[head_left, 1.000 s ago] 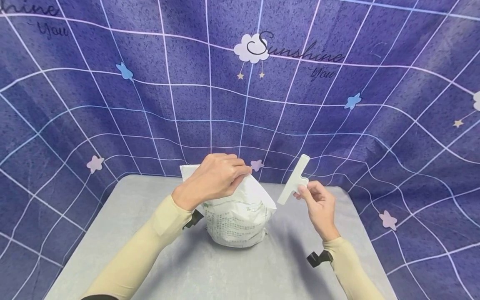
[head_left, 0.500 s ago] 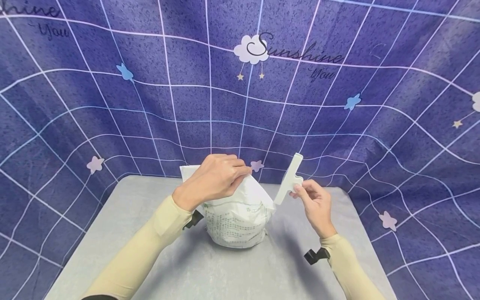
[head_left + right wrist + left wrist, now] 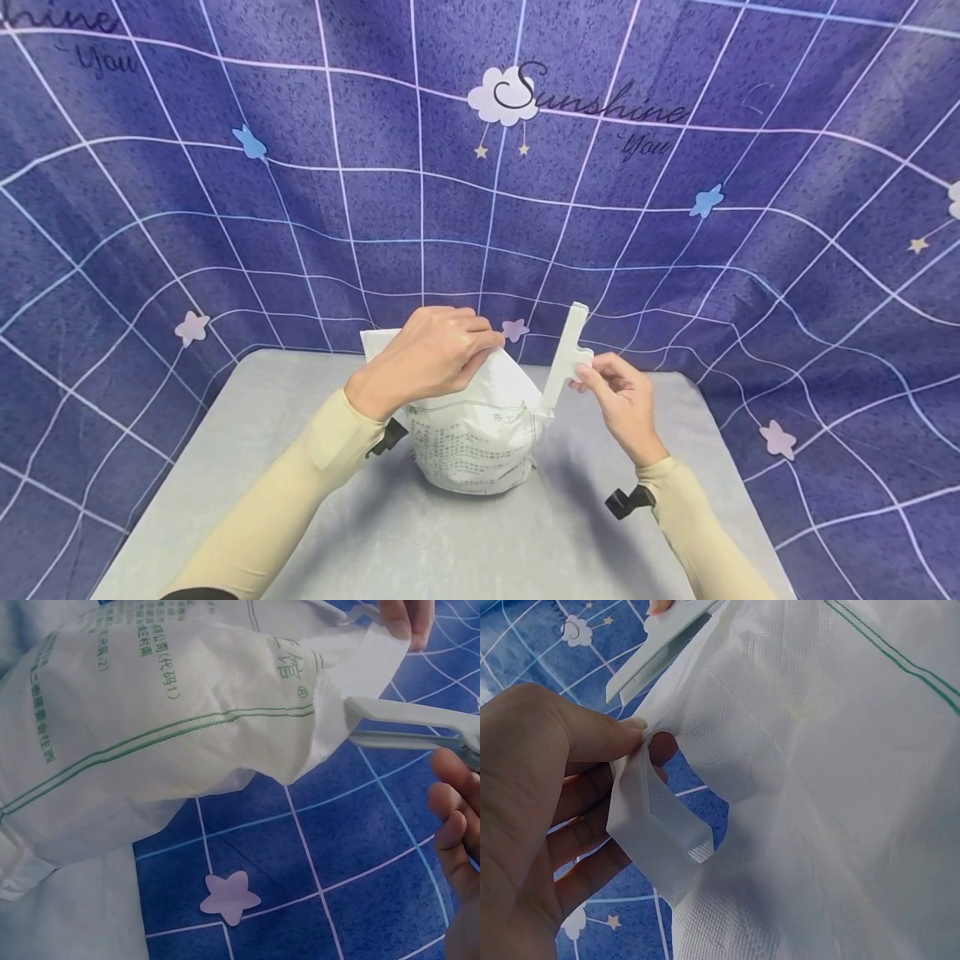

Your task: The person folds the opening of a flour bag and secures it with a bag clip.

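A white bag with green print [image 3: 472, 454] stands on the table, its bottom bulging and its upper part drawn up flat. My left hand [image 3: 427, 354] pinches its top edge, thumb against fingers, beside a cut-out handle hole [image 3: 697, 799] in the left wrist view. My right hand [image 3: 626, 404] holds a long white bag clip [image 3: 564, 358] by its tabs, at the bag's right side. In the right wrist view the clip [image 3: 420, 714] is spread apart, its tips at the bag's edge. How deep the bag lies between them I cannot tell.
The grey table [image 3: 300, 533] reaches back to a blue-purple curtain [image 3: 375, 192] with a grid, stars and clouds. It also hangs along both sides. A black strap mount [image 3: 628, 502] sits on the right wrist, another [image 3: 386, 439] on the left.
My right hand has moved left with the clip, from apart to the bag's right edge. The left hand and the bag have stayed in place.
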`<act>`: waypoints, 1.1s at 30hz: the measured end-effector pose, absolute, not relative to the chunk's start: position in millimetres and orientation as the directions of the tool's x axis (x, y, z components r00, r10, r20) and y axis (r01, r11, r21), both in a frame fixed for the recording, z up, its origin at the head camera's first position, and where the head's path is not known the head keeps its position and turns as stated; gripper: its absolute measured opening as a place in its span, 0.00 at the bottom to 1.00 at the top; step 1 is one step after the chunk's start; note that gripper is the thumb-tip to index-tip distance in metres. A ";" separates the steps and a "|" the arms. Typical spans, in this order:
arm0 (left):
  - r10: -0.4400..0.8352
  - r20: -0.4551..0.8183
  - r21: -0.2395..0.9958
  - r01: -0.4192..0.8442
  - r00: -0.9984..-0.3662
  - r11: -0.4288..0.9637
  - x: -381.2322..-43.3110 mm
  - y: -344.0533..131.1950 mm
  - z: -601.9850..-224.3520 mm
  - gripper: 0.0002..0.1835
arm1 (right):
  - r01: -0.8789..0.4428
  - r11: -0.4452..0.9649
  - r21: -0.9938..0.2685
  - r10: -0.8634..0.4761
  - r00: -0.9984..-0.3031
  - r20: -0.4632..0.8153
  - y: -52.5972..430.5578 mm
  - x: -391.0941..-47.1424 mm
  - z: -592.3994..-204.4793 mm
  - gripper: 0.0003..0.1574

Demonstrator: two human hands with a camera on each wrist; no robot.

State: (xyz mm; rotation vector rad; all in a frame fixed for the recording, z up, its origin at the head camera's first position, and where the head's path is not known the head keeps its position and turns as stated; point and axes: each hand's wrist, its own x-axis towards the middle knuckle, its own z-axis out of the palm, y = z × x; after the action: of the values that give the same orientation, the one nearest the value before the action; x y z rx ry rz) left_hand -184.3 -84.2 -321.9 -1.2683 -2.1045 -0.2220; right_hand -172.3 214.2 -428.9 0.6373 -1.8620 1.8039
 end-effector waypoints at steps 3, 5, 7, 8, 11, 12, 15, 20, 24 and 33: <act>0.725 0.617 -0.189 0.837 -0.306 0.514 -184.1 -84.1 -321.5 0.08 | -0.626 0.018 -0.780 -0.031 -0.780 0.625 213.6 -174.6 -428.6 0.03; 0.725 0.618 -0.189 0.838 -0.304 0.512 -184.1 -84.0 -321.2 0.08 | -0.628 0.008 -0.778 -0.043 -0.778 0.627 213.2 -176.0 -427.9 0.03; 0.726 0.617 -0.188 0.839 -0.303 0.510 -184.2 -83.9 -321.0 0.08 | -0.629 0.001 -0.777 -0.055 -0.776 0.628 212.9 -177.3 -427.1 0.04; 0.727 0.617 -0.187 0.840 -0.302 0.509 -184.2 -84.0 -320.9 0.09 | -0.629 0.003 -0.777 -0.061 -0.776 0.628 212.9 -178.1 -426.8 0.04; 0.729 0.616 -0.189 0.841 -0.300 0.507 -184.5 -83.8 -320.8 0.09 | -0.626 0.010 -0.780 -0.079 -0.778 0.623 213.2 -180.4 -426.0 0.04; 0.729 0.615 -0.189 0.842 -0.300 0.506 -184.6 -83.8 -320.9 0.09 | -0.624 0.010 -0.782 -0.086 -0.779 0.621 213.3 -181.2 -425.8 0.04; 0.729 0.617 -0.192 0.841 -0.298 0.506 -184.9 -83.8 -321.4 0.09 | -0.615 0.016 -0.788 -0.110 -0.785 0.610 213.6 -183.8 -425.3 0.02; 0.729 0.614 -0.191 0.840 -0.302 0.508 -185.0 -83.6 -322.3 0.08 | -0.597 0.005 -0.802 -0.146 -0.794 0.590 213.3 -187.9 -425.4 0.02; 0.729 0.613 -0.191 0.839 -0.304 0.510 -184.8 -82.9 -322.8 0.08 | -0.592 -0.023 -0.805 -0.179 -0.790 0.586 212.2 -190.8 -425.7 0.05; 0.728 0.615 -0.193 0.837 -0.302 0.511 -185.4 -82.1 -322.5 0.10 | -0.605 0.014 -0.796 -0.235 -0.776 0.586 212.5 -197.7 -426.0 0.05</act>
State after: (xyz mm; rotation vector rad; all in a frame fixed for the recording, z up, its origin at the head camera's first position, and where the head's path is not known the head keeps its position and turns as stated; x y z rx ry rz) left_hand -185.4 -82.1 -322.5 -1.2729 -2.0962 -0.2144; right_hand -197.7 212.5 -426.0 0.8678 -2.0072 1.8258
